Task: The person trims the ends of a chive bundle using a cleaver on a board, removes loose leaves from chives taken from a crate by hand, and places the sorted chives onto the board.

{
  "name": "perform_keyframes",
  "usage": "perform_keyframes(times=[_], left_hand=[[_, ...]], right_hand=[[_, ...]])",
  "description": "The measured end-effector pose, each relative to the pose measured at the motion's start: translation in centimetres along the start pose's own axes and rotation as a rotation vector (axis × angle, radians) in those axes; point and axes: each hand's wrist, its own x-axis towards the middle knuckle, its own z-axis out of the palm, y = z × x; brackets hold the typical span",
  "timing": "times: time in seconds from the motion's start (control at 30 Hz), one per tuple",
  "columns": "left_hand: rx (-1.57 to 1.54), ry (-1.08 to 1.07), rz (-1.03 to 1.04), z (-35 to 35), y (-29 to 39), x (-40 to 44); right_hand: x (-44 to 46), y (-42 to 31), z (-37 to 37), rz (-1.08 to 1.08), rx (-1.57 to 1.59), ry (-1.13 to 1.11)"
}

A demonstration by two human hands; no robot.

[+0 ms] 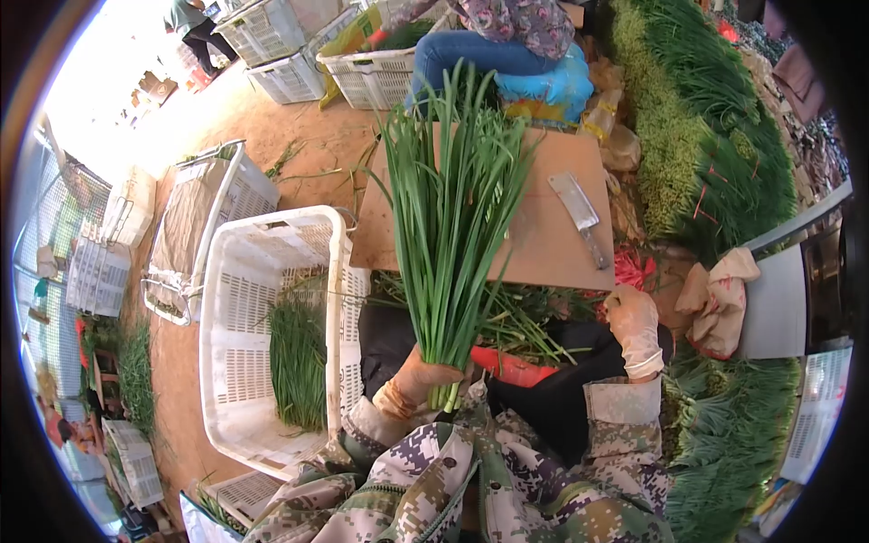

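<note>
A long bunch of garlic chives [448,217] stands fanned out in front of me. My gloved left hand [418,376] is closed around its pale lower end, near my lap. Behind the leaves lies a brown board [539,249], with a cleaver [577,204] on its right part. My gloved right hand [634,328] is held to the right of my lap, its fingers curled in. Red ties [634,268] lie just beyond that hand. What the curled fingers hold, if anything, is hidden.
At my left stands a white plastic crate [215,335] with chives [299,362] inside. Loose stalks [534,330] and something red [514,369] lie across my lap. Piled greens [733,434] line the right side. A seated person [493,50] is beyond the board.
</note>
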Motion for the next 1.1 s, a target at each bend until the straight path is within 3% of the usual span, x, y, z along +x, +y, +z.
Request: perform_keyframes(times=[0.03, 0.1, 0.13, 0.2, 0.27, 0.33, 0.4, 0.53, 0.63, 0.73, 0.87, 0.93, 1.07, 1.1], left_hand=[[0.024, 0.027, 0.007, 0.0, 0.3, 0.0], [0.037, 0.063, 0.030, 0.0, 0.8, 0.1], [0.024, 0.079, 0.037, 0.0, 0.9, -0.1], [0.049, 0.090, 0.038, 0.1, 0.7, 0.0], [-0.004, 0.059, 0.055, 0.1, 0.5, -0.1], [0.010, 0.050, 0.051, 0.1, 0.3, -0.1], [0.023, 0.037, 0.044, -0.2, 0.0, 0.1], [0.055, 0.005, 0.077, 0.6, 0.0, 0.1], [0.087, 0.020, 0.072, 1.3, 0.4, -0.1], [0.219, 0.072, 0.050, 1.2, 0.6, 0.1], [0.461, 0.162, 0.108, 0.0, -0.6, 0.5], [0.474, 0.184, 0.118, 0.0, -0.4, 0.3], [0.493, 0.336, 0.209, 0.7, 0.0, 0.6], [0.575, 0.379, 0.236, 0.1, 0.3, 0.8]], right_hand=[[0.3, -0.4, -1.0, -0.004, -0.004, 0.008], [0.4, -1.3, -2.6, 0.331, 0.249, -0.039], [0.2, -2.0, -2.8, 0.333, 0.249, -0.049], [0.5, -4.4, -3.1, -0.265, 0.187, 0.429], [0.4, -9.0, -6.1, -0.236, 0.423, 0.320], [0.4, -13.2, -8.6, -0.110, 0.842, 0.060], [0.5, -16.5, -10.5, -0.063, 0.968, -0.154], [2.4, -21.3, -10.1, -0.290, 0.949, -0.085], [4.2, -23.2, -9.7, -0.090, 0.915, -0.254], [6.5, -22.6, -7.0, -0.130, 0.808, -0.220], [8.1, -22.1, -5.6, -0.013, 0.811, -0.426], [8.5, -21.1, -4.5, -0.016, 0.880, -0.176], [10.4, -14.9, -6.3, 0.086, 1.744, 0.048], [10.3, -13.7, -7.0, 0.113, 1.720, 0.089]])
